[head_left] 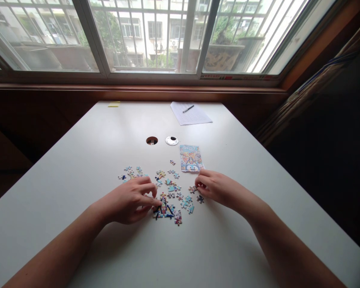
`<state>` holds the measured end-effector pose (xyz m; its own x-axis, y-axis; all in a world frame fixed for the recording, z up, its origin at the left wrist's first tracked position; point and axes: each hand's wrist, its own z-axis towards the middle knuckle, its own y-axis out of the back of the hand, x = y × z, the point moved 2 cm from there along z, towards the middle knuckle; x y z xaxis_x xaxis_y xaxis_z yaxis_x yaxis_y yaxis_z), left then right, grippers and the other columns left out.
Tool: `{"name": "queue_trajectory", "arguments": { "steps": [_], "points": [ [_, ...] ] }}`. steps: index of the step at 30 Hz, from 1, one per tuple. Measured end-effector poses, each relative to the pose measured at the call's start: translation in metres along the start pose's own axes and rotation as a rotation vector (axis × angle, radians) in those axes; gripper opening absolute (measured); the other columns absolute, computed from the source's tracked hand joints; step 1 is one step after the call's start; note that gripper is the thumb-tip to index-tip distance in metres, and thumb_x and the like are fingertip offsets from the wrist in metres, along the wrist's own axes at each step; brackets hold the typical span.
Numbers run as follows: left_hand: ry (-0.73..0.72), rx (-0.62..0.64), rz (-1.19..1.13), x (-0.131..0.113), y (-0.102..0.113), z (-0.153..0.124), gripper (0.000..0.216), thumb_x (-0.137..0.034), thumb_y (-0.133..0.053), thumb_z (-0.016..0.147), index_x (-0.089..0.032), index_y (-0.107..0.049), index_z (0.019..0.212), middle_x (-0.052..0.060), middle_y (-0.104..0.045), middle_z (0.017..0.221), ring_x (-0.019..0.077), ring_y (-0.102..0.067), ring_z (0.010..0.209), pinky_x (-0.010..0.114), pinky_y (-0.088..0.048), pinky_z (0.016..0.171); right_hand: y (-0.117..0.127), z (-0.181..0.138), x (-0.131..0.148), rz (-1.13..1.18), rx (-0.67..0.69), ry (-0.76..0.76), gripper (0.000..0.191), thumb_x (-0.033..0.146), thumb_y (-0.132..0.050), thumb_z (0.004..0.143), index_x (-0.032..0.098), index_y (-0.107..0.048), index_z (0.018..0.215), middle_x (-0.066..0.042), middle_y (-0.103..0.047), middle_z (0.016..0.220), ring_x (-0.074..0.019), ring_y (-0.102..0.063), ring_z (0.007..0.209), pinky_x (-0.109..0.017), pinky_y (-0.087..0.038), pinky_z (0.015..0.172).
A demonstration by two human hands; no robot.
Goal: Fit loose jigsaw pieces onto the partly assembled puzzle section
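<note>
Several small, colourful jigsaw pieces (171, 188) lie scattered on the white table (108, 132). A joined cluster of pieces (167, 211) sits nearest me. My left hand (132, 200) rests on the table with its fingers curled, the fingertips touching the left edge of that cluster. My right hand (216, 187) is to the right, fingers pinched on a loose piece (193, 189). Just beyond my right hand lies a printed picture card (191, 157).
A cable hole (151, 140) and its round cap (172, 140) sit mid-table. Farther back lie a sheet of paper (190, 113) with a pen (188, 108) and a yellow sticky pad (114, 104). A window runs behind; a dark curtain hangs at right.
</note>
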<state>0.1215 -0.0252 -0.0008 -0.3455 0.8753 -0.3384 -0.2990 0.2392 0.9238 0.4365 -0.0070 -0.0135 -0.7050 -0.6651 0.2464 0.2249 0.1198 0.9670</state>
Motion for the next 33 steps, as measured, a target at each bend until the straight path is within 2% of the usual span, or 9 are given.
{"name": "queue_trajectory", "arguments": {
  "steps": [8, 15, 21, 27, 33],
  "points": [
    [0.000, 0.008, 0.001, 0.000, 0.002, 0.000, 0.040, -0.012, -0.064, 0.084, -0.034, -0.066, 0.118, 0.003, -0.064, 0.103, 0.0203, -0.055, 0.093, 0.035, -0.049, 0.081, 0.004, 0.001, 0.003, 0.008, 0.033, -0.040, 0.012, 0.013, -0.053, 0.092, 0.018, -0.061, 0.084, -0.005, -0.062, 0.092, -0.0150, -0.057, 0.076, -0.027, -0.043, 0.067],
    [-0.008, 0.007, 0.004, 0.000, 0.000, 0.000, 0.041, -0.013, -0.063, 0.084, -0.034, -0.065, 0.119, 0.004, -0.064, 0.103, 0.0208, -0.055, 0.091, 0.036, -0.049, 0.080, 0.013, -0.005, 0.000, 0.115, 0.052, -0.091, 0.015, 0.016, -0.053, 0.094, 0.022, -0.067, 0.098, -0.005, -0.065, 0.100, -0.0152, -0.061, 0.079, -0.027, -0.045, 0.069],
    [-0.005, 0.010, 0.014, 0.002, -0.002, -0.001, 0.042, -0.012, -0.064, 0.083, -0.034, -0.065, 0.119, 0.004, -0.064, 0.104, 0.0214, -0.054, 0.092, 0.037, -0.049, 0.080, 0.014, -0.004, -0.001, 0.127, 0.057, -0.067, 0.018, 0.018, -0.055, 0.095, 0.023, -0.072, 0.092, -0.005, -0.066, 0.098, -0.0157, -0.063, 0.079, -0.028, -0.047, 0.070],
    [-0.006, 0.018, 0.008, 0.001, -0.001, 0.000, 0.042, -0.012, -0.062, 0.084, -0.033, -0.066, 0.120, 0.005, -0.064, 0.105, 0.0220, -0.054, 0.092, 0.038, -0.049, 0.080, 0.014, -0.001, 0.004, 0.062, 0.092, -0.084, 0.018, 0.015, -0.053, 0.095, 0.020, -0.069, 0.089, -0.005, -0.066, 0.097, -0.0170, -0.063, 0.082, -0.028, -0.046, 0.070],
    [-0.007, 0.015, 0.010, 0.000, 0.000, 0.000, 0.043, -0.011, -0.063, 0.083, -0.034, -0.066, 0.119, 0.004, -0.065, 0.105, 0.0214, -0.054, 0.091, 0.037, -0.048, 0.078, 0.010, -0.001, 0.004, 0.006, 0.056, -0.055, 0.016, 0.011, -0.052, 0.090, 0.018, -0.066, 0.084, -0.005, -0.063, 0.091, -0.0157, -0.059, 0.076, -0.028, -0.043, 0.067]
  ]
}}
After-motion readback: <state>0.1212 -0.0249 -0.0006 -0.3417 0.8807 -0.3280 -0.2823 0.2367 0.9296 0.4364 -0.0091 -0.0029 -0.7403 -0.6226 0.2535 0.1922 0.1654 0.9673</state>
